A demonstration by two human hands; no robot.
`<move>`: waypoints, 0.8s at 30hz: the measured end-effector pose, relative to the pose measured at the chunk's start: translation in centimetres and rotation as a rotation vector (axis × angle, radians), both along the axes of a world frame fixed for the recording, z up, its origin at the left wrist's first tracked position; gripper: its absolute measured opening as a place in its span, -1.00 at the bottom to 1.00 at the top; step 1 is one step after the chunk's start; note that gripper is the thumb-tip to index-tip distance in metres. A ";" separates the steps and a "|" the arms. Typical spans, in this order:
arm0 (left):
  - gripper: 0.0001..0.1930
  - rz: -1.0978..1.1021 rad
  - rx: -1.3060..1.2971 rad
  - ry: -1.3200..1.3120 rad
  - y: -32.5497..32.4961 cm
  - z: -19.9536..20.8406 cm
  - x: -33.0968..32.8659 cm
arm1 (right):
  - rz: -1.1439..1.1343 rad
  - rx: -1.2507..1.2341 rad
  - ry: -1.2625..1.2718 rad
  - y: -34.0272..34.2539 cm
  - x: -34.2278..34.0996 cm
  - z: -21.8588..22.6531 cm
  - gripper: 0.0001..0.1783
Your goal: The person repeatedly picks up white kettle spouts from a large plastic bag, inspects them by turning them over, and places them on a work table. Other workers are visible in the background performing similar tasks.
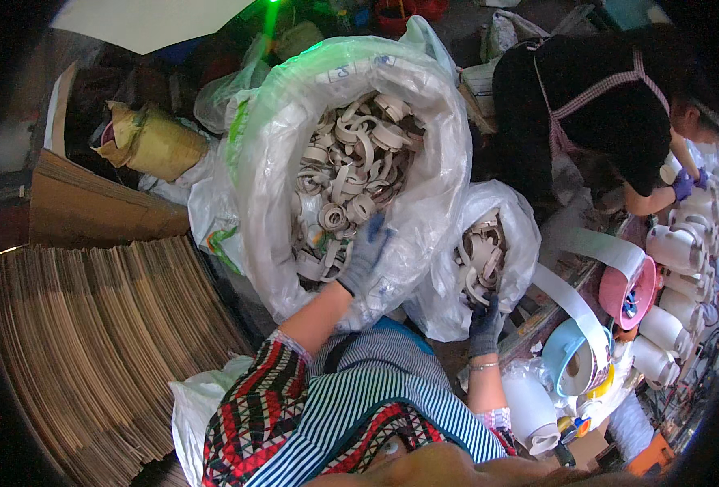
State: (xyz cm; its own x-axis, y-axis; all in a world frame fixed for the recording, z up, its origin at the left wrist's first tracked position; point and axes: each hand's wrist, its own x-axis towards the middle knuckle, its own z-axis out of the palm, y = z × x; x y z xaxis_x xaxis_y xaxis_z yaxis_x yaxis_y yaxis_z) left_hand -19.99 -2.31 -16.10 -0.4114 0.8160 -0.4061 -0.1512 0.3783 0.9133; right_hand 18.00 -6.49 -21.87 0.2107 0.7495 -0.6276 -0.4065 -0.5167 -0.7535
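Observation:
Pale grey curved and ring-shaped plastic parts [351,162] fill a large clear plastic sack [274,191] in front of me. My left hand [365,258], in a grey glove, reaches over its near rim; the fingers look stretched out and apart against the parts and the inner plastic. To the right stands a smaller clear plastic bag [521,235] with similar curved parts [483,253] inside. At this bag's near edge is my right hand [485,326], in a dark grey glove, its fingers closed on the rim; whether they also hold a part is hidden.
Stacked flat cardboard [100,349] stands at left. On the right, a bench carries white kettle-like bodies [674,247], a pink basin [626,292], a blue basin [566,353] and a roll of white strip [580,375]. A co-worker [595,114] in purple gloves bends over the bench.

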 end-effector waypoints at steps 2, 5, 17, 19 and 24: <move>-0.39 -0.013 -0.189 0.384 1.1 -2.4 -5.8 | -0.060 0.002 0.290 -2.0 0.8 -7.0 -0.53; -0.41 -0.172 -0.178 0.776 7.4 -0.1 -10.0 | -0.113 -0.140 0.238 0.2 -2.9 -5.3 -0.64; -0.36 -0.916 -0.158 1.595 21.5 -3.5 -14.9 | 0.728 0.228 -0.617 -1.3 -3.9 -7.0 -0.68; -0.49 -0.867 -0.023 1.606 20.7 -3.6 -15.4 | 0.487 -0.020 -0.314 -0.5 -5.0 -4.9 -0.70; -0.46 -0.706 0.308 1.592 14.1 7.6 -17.8 | 0.144 -0.348 -0.280 0.6 -8.8 6.7 -0.65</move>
State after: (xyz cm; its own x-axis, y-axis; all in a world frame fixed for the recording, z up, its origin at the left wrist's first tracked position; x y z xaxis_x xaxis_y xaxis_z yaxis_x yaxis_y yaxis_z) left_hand -37.76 11.75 -8.45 0.2135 0.9587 0.1880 0.9734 -0.2252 0.0431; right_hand 9.24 -5.90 -15.13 0.3171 0.5383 -0.7808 -0.1185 -0.7944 -0.5958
